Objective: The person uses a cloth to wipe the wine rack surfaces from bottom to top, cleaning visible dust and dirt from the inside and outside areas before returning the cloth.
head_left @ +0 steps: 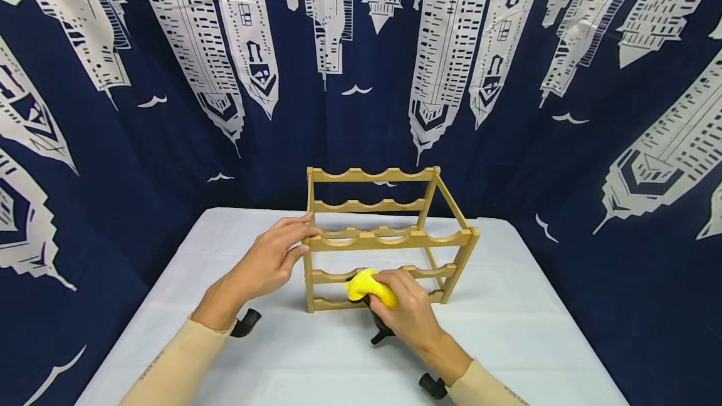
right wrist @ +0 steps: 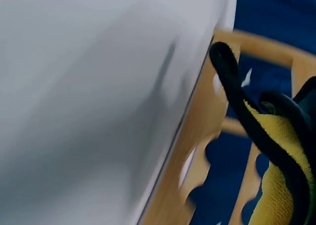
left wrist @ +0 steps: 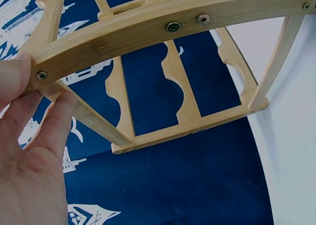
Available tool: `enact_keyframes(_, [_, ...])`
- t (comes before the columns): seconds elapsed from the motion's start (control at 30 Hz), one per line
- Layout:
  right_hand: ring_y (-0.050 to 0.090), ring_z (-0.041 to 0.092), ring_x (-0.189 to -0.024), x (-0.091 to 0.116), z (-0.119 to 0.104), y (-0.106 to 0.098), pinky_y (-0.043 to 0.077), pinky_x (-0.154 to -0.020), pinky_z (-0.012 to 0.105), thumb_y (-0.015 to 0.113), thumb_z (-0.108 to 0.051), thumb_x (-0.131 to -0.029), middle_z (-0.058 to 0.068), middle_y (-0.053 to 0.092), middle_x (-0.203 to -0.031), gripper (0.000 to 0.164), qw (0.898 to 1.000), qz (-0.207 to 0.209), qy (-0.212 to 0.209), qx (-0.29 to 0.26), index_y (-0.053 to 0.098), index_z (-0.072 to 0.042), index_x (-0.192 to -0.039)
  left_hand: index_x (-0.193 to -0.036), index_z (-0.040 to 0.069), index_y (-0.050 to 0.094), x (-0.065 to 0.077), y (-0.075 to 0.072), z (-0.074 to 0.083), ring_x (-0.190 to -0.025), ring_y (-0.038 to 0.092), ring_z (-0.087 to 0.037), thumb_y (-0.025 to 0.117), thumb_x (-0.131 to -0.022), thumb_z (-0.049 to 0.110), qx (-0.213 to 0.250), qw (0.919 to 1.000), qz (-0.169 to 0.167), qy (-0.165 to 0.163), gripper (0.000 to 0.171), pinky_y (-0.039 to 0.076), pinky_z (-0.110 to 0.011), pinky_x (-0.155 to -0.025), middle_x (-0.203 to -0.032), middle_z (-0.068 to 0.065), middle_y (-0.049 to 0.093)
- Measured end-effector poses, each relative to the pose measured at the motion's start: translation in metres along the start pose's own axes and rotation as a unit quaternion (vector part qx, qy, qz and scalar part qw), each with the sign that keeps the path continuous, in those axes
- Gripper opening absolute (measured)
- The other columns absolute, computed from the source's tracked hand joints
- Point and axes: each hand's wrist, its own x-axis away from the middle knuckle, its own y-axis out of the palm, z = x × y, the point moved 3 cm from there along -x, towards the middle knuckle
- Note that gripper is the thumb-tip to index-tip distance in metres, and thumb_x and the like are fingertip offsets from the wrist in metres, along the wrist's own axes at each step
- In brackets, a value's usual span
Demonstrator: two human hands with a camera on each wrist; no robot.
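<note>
A light wooden wine rack (head_left: 389, 242) with scalloped rails stands on the white-covered table. At its near upper left corner, my left hand (head_left: 271, 260) grips the frame; the left wrist view has the thumb and fingers (left wrist: 57, 118) on either side of the corner of the wooden side rail (left wrist: 108, 44). In my right hand (head_left: 408, 306) is a bunched yellow cloth (head_left: 375, 287) with black edging, held before the rack's lower front rails. Part of the black edging hangs down below the hand. Close up in the right wrist view, the cloth (right wrist: 279, 136) looks fuzzy; the right fingers are out of sight there.
The white tablecloth (head_left: 271, 362) covers the table around the rack. Behind and at both sides hangs a dark blue curtain (head_left: 350, 124) printed with white buildings and birds. Small black pieces (head_left: 245, 323) sit beside both wrists.
</note>
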Motion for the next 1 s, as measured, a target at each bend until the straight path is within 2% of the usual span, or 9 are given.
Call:
enact_keyframes(0.1, [0.081, 0.025, -0.099, -0.011, -0.016, 0.021, 0.072, -0.086, 0.033, 0.104, 0.005, -0.074, 0.008, 0.083, -0.111, 0.052, 1.0, -0.008, -0.02, -0.016, 0.08, -0.004, -0.119, -0.149, 0.009, 0.076, 0.0, 0.002, 0.0, -0.162, 0.06, -0.036, 0.067, -0.116, 0.005, 0.005, 0.9999, -0.013, -0.005, 0.034, 0.06, -0.061, -0.125, -0.169, -0.014, 0.067])
enact_keyframes(0.2, [0.082, 0.023, -0.1, -0.021, -0.031, 0.038, 0.071, -0.086, 0.031, 0.106, 0.001, -0.077, 0.007, 0.084, -0.112, 0.049, 0.999, -0.021, -0.025, -0.021, 0.081, -0.004, -0.119, -0.149, 0.009, 0.076, 0.0, 0.003, 0.0, -0.161, 0.06, -0.037, 0.067, -0.116, 0.005, 0.01, 0.9998, -0.018, -0.004, 0.035, 0.061, -0.062, -0.123, -0.17, -0.014, 0.066])
enact_keyframes(0.3, [0.082, 0.022, -0.102, -0.031, -0.04, 0.052, 0.07, -0.088, 0.03, 0.105, -0.005, -0.083, 0.007, 0.084, -0.113, 0.044, 0.999, -0.036, -0.014, -0.027, 0.081, -0.004, -0.119, -0.15, 0.008, 0.076, 0.0, 0.002, 0.0, -0.161, 0.06, -0.037, 0.067, -0.116, 0.006, 0.017, 0.9997, -0.017, -0.004, 0.035, 0.06, -0.063, -0.124, -0.169, -0.013, 0.067])
enact_keyframes(0.4, [0.082, 0.021, -0.102, -0.035, -0.043, 0.059, 0.07, -0.088, 0.03, 0.105, -0.006, -0.084, 0.007, 0.084, -0.113, 0.042, 0.999, -0.04, -0.001, -0.033, 0.081, -0.005, -0.119, -0.151, 0.01, 0.075, 0.0, -0.001, -0.001, -0.164, 0.058, -0.036, 0.066, -0.118, 0.008, 0.029, 0.9994, -0.018, -0.009, 0.035, 0.057, -0.064, -0.127, -0.17, -0.01, 0.067])
enact_keyframes(0.6, [0.081, 0.02, -0.099, -0.036, -0.043, 0.052, 0.071, -0.088, 0.026, 0.102, -0.001, -0.082, 0.007, 0.083, -0.112, 0.044, 0.997, -0.029, 0.01, -0.077, 0.08, -0.006, -0.119, -0.152, 0.017, 0.075, 0.005, -0.005, -0.005, -0.167, 0.056, -0.036, 0.063, -0.12, 0.012, 0.053, 0.9985, -0.012, -0.006, 0.035, 0.054, -0.065, -0.13, -0.17, -0.007, 0.067])
enact_keyframes(0.77, [0.083, 0.023, -0.099, -0.044, -0.044, 0.038, 0.072, -0.089, 0.025, 0.1, 0.003, -0.081, 0.009, 0.082, -0.114, 0.046, 0.993, -0.001, 0.007, -0.118, 0.079, -0.005, -0.122, -0.149, 0.018, 0.075, 0.005, -0.006, -0.007, -0.165, 0.058, -0.038, 0.061, -0.121, 0.011, 0.092, 0.9957, 0.001, -0.005, 0.032, 0.065, -0.055, -0.119, -0.164, -0.005, 0.071])
enact_keyframes(0.87, [0.083, 0.025, -0.099, -0.054, -0.047, 0.031, 0.072, -0.088, 0.026, 0.099, 0.005, -0.081, 0.01, 0.082, -0.114, 0.047, 0.991, 0.024, 0.006, -0.132, 0.08, -0.005, -0.123, -0.147, 0.017, 0.074, 0.003, -0.005, -0.008, -0.163, 0.059, -0.041, 0.059, -0.122, 0.012, 0.113, 0.9935, 0.006, -0.012, 0.029, 0.069, -0.054, -0.112, -0.162, -0.006, 0.073])
enact_keyframes(1.0, [0.084, 0.027, -0.1, -0.067, -0.051, 0.026, 0.072, -0.09, 0.026, 0.098, 0.005, -0.082, 0.012, 0.083, -0.116, 0.048, 0.988, 0.056, 0.003, -0.146, 0.081, -0.006, -0.125, -0.141, 0.016, 0.075, 0.001, -0.005, -0.01, -0.163, 0.059, -0.045, 0.056, -0.122, 0.009, 0.142, 0.9897, 0.009, -0.012, 0.027, 0.07, -0.055, -0.11, -0.155, -0.006, 0.078])
